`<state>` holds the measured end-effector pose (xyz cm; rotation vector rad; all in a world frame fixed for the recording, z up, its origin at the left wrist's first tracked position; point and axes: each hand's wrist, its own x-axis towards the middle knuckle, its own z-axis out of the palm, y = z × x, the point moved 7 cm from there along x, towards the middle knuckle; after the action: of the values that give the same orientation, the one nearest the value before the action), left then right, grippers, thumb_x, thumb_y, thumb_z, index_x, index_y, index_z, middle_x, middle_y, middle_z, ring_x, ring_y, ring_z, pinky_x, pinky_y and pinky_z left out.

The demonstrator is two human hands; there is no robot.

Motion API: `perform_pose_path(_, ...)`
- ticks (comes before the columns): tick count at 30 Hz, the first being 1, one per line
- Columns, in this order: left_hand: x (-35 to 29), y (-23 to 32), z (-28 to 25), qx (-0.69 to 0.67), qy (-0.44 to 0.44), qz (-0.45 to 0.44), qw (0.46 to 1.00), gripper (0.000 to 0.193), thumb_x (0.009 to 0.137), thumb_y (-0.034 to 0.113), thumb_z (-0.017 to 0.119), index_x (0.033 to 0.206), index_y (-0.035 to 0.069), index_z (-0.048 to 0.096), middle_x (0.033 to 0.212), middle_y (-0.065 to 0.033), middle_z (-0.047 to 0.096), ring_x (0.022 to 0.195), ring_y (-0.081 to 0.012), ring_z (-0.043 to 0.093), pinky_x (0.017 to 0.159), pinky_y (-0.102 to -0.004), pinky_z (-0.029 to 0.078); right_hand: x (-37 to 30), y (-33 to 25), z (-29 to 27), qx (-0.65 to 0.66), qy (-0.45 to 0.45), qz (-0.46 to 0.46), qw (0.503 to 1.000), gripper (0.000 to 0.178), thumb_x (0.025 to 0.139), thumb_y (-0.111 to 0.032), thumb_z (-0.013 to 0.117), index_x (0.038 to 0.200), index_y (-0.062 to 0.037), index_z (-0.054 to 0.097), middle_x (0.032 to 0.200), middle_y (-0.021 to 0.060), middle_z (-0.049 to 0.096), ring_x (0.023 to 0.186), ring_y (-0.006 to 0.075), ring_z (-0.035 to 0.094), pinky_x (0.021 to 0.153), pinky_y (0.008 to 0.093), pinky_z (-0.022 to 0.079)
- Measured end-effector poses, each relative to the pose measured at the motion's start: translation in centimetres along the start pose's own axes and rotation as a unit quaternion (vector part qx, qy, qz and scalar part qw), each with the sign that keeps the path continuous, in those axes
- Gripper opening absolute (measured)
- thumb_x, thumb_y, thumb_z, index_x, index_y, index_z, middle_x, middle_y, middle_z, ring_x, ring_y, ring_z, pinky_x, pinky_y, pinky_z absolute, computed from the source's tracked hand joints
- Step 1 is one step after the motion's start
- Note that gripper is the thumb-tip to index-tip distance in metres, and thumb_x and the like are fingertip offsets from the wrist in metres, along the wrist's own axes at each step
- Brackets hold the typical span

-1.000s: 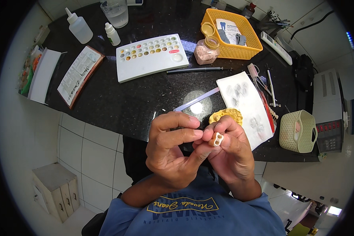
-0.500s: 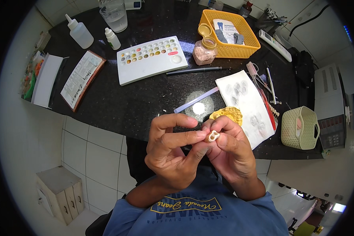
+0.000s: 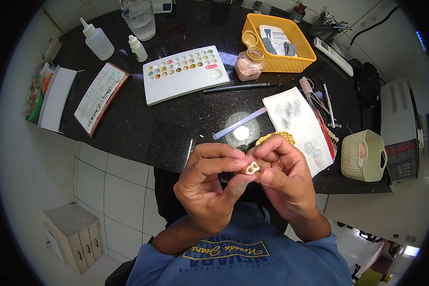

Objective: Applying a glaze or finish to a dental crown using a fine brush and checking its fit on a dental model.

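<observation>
A small white dental bridge (image 3: 253, 168), its hollow underside with two openings facing up, is pinched close to the table's front edge. My left hand (image 3: 209, 178) closes on it from the left, thumb below and fingertips above. From the other side my right hand (image 3: 288, 178) has its thumb and curled fingers against it. The fingertips hide part of the piece. Just beyond my right hand, partly covered by it, lies a yellow dental cast (image 3: 285, 137).
A white paper pad (image 3: 298, 124) with grey smudges lies beside the cast, a pale purple stick (image 3: 238, 124) left of it. Farther back stand a white palette (image 3: 176, 90), a pink powder jar (image 3: 249, 66) and a yellow basket (image 3: 291, 63). A green basket (image 3: 350, 155) is at right.
The dental bridge has shifted slightly left and down and turned between my fingers. My right fingers have drawn back a little from around it. The view has moved slightly.
</observation>
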<state>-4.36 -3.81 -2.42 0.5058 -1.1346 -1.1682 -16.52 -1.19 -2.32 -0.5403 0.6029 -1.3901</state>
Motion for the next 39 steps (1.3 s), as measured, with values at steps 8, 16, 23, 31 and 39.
perform_pose_path(8, -1.8, -1.0, -4.3, -0.092, 0.053, -0.097, 0.990, 0.016, 0.081, -0.005, 0.063, 0.093, -0.002, 0.053, 0.091, -0.0202, 0.062, 0.082, -0.0200, 0.065, 0.074, -0.0287, 0.056, 5.8, -7.4, 0.6, -0.841, -0.056, -0.276, 0.463, 0.014, 0.074, 0.002, 0.062, 0.088, -0.0006, 0.062, 0.078, 0.0114, 0.062, 0.069, 0.0251, 0.062, 0.060, 0.0326, 0.050)
perform_pose_path(16, -3.6, -1.4, -4.3, -0.385, 0.126, -0.319, 0.857, 0.012, 0.090, 0.007, 0.056, 0.099, 0.001, 0.052, 0.099, -0.0167, 0.060, 0.088, -0.0191, 0.064, 0.078, -0.0328, 0.057, 9.7, -5.7, -0.1, -0.923, -0.143, -0.184, 0.306, 0.013, 0.075, -0.002, 0.057, 0.087, -0.0008, 0.059, 0.082, 0.0113, 0.060, 0.079, 0.0285, 0.061, 0.065, 0.0377, 0.050)
perform_pose_path(23, -5.0, -2.2, -4.1, -0.479, 0.133, -0.417, 0.761, 0.012, 0.092, 0.016, 0.054, 0.100, 0.007, 0.053, 0.102, -0.0061, 0.059, 0.091, -0.0130, 0.063, 0.085, -0.0291, 0.054, 9.0, -6.1, 1.1, -0.910, -0.114, -0.206, 0.341, 0.014, 0.073, -0.004, 0.062, 0.086, -0.0025, 0.058, 0.080, 0.0099, 0.058, 0.076, 0.0286, 0.060, 0.066, 0.0387, 0.049)
perform_pose_path(31, -5.8, -2.0, -5.7, -0.481, 0.167, -0.332, 0.794, 0.015, 0.092, 0.016, 0.055, 0.103, 0.006, 0.051, 0.101, -0.0086, 0.057, 0.093, -0.0165, 0.062, 0.084, -0.0319, 0.055, 1.0, -8.0, 5.1, -0.680, -0.024, -0.413, 0.606, 0.016, 0.077, 0.004, 0.056, 0.089, 0.0062, 0.045, 0.070, 0.0131, 0.052, 0.062, 0.0222, 0.057, 0.055, 0.0289, 0.048)
perform_pose_path(39, -7.7, -4.2, -6.4, -0.440, 0.184, -0.290, 0.830, 0.017, 0.090, 0.017, 0.058, 0.103, 0.009, 0.051, 0.100, -0.0073, 0.057, 0.095, -0.0190, 0.060, 0.091, -0.0375, 0.051, 0.6, 2.0, 0.9, -0.541, 0.068, -0.182, 0.818, 0.014, 0.072, 0.004, 0.065, 0.085, 0.0050, 0.058, 0.072, 0.0149, 0.062, 0.061, 0.0158, 0.061, 0.055, 0.0236, 0.047)
